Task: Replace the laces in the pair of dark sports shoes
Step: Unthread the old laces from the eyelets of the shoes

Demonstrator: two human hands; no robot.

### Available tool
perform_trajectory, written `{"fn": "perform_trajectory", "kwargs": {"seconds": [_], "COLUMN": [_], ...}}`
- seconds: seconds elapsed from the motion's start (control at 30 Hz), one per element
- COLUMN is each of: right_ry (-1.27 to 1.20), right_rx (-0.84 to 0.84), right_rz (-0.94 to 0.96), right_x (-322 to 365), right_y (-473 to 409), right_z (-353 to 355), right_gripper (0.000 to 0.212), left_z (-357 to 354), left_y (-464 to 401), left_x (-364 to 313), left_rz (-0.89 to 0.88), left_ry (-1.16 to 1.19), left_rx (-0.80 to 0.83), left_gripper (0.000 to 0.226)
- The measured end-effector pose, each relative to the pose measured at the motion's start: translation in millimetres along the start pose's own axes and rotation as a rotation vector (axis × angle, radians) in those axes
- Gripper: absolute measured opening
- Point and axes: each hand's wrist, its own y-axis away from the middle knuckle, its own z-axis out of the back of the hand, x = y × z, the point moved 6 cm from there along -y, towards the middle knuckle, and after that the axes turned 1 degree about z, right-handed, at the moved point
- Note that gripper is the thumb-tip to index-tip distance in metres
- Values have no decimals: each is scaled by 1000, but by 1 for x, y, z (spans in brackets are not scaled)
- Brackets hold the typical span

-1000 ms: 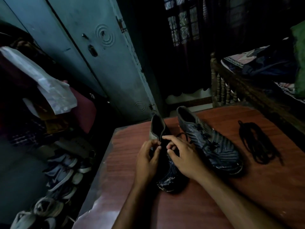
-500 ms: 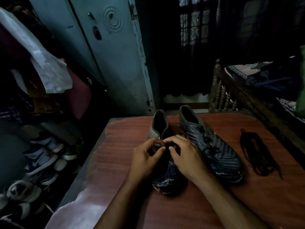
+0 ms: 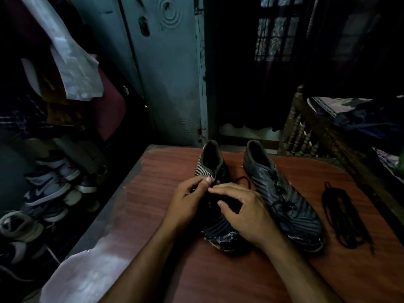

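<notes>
Two dark sports shoes are counted on the table [image 3: 229, 278]: the left shoe [image 3: 211, 162] and the right shoe [image 3: 290, 206]. One loose bundle of black laces [image 3: 341, 215] is seen beside them. Two hands are counted, the left hand [image 3: 188, 202] and the right hand [image 3: 247, 213]. Several more shoes [image 3: 50, 184] are seen on the floor; their number cannot be told.

Wood-grain table [image 3: 218, 270] worn pale at edge, shoes [image 3: 290, 206] seemingly glossy synthetic

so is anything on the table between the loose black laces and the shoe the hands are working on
Yes. The other shoe lies between the loose laces at the right and the shoe under both hands, so the laces must pass over or around it.
</notes>
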Motion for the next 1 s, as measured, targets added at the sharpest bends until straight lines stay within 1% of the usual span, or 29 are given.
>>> {"fn": "perform_trajectory", "kwargs": {"seconds": [0.1, 0.17, 0.23, 0.3, 0.37, 0.4, 0.47, 0.57, 0.67, 0.73, 0.77, 0.87, 0.93, 1.0], "right_ry": [2, -5, -30, -107, -107, -78, -47, -51, -114, -143, -149, -143, -143, -155], "right_rx": [-11, -34, -110, -145, -86, -56, -52, -130, -166, -143, -122, -52, -22, -18], "right_rz": [15, -70, -183, -249, -236, -211, -163, -120, -87, -88, -95, -101, -94, -90], "right_x": [2, -3, -10, -16, -15, -14, -10, -7, -5, -3, -2, -1, -2, -3], "right_y": [1, 2, 3, 4, 3, 3, 2, 0, 1, 2, 2, 3, 3, 3], "right_z": [0, 1, 5, 7, 4, 3, 3, 7, 11, 10, 8, 2, -1, -1], "right_gripper": [20, 19, 19, 26, 43, 48, 44, 36, 38, 40, 39, 31, 26, 22], "left_z": [-4, -3, 0, 2, 0, 0, 0, -2, 0, 1, 1, 3, 5, 7], "left_y": [1, 0, 1, 2, 3, 2, 3, 4, 3, 3, 3, 0, -1, -2], "left_x": [-3, -3, -1, -1, -1, 0, 1, -1, -1, -2, -3, -1, 2, 3], "left_rz": [-35, -60, -51, -64, -108, -118, -126, -122, -95, -59, -51, -84, -104, -108], "left_ry": [-20, -43, 6, 15, -53, -70, -99, -164, -164, -130, -120, -173, -206, -190], "left_rx": [45, 33, 12, 12, 37, 45, 62, 104, 35, -20, -27, -39, -43, -48], "left_gripper": [16, 7, 11, 15, 14, 14, 13, 8, 16, 27, 29, 19, 23, 25]}}
